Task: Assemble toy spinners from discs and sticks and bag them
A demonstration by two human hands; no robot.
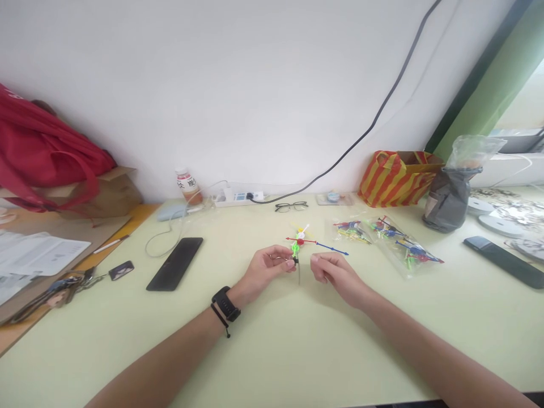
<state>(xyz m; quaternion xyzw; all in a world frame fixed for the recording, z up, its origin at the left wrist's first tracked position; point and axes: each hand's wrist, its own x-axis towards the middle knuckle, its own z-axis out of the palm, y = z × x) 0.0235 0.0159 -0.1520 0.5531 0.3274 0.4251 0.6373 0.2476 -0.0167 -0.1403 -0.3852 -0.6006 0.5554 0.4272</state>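
My left hand (267, 267) pinches the near end of a bunch of plastic arrow spinners (300, 242) in red, green, white, yellow and black. A thin grey strip or rod (299, 275) sticks out below the pinch, toward me. Behind my right hand (336, 276), a blue arrow (332, 248) reaches out to the right; whether it is joined to the bunch I cannot tell. That hand is closed just right of the bunch, its thumb and fingers pressed together. Anything between them is hidden or too small to make out.
Clear bags of coloured arrows (406, 246) lie to the right, near a dark phone-like slab (504, 262). Glasses (291, 207) and a power strip (238, 197) are by the wall. At left are a black phone (175, 264), a bottle (188, 186) and keys (72, 286).
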